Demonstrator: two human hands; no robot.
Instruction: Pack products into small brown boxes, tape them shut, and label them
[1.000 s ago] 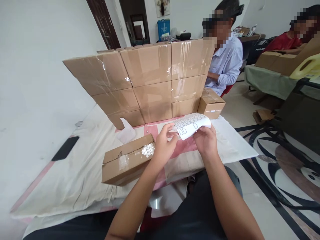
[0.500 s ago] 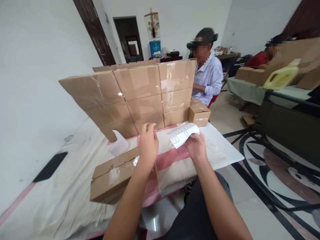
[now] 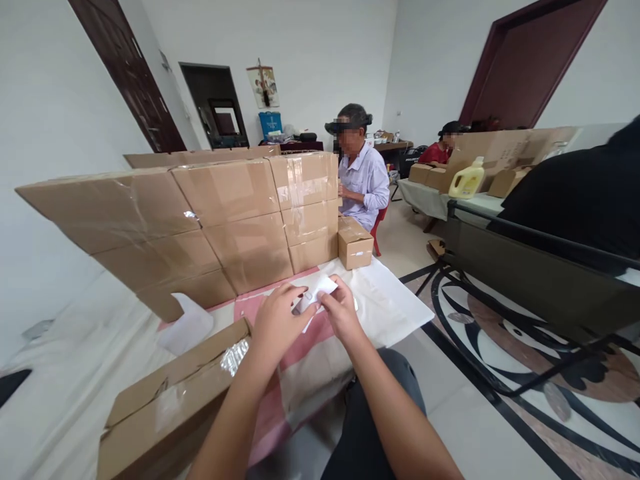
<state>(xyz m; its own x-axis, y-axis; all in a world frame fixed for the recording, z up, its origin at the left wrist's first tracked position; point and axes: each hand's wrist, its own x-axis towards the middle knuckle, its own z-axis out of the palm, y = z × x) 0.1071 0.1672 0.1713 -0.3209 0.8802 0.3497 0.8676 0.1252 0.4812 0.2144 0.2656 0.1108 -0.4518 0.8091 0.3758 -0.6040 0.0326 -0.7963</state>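
At eight o'clock in the view, a taped carton (image 3: pixel 167 403) lies beside the left forearm, a curled paper (image 3: pixel 189 327) just beyond it; a careless elbow could shove that carton into the paper. At seven o'clock the left hand (image 3: pixel 277 317) is half curled, thumb and forefinger parted about the near edge of a white sheet (image 3: pixel 326 286); I cannot tell whether it pinches it. The sheet sits at six o'clock, bent, held between thumb and fingers of the right hand (image 3: pixel 341 312) towards five. Pulling unevenly could crease or tear it.
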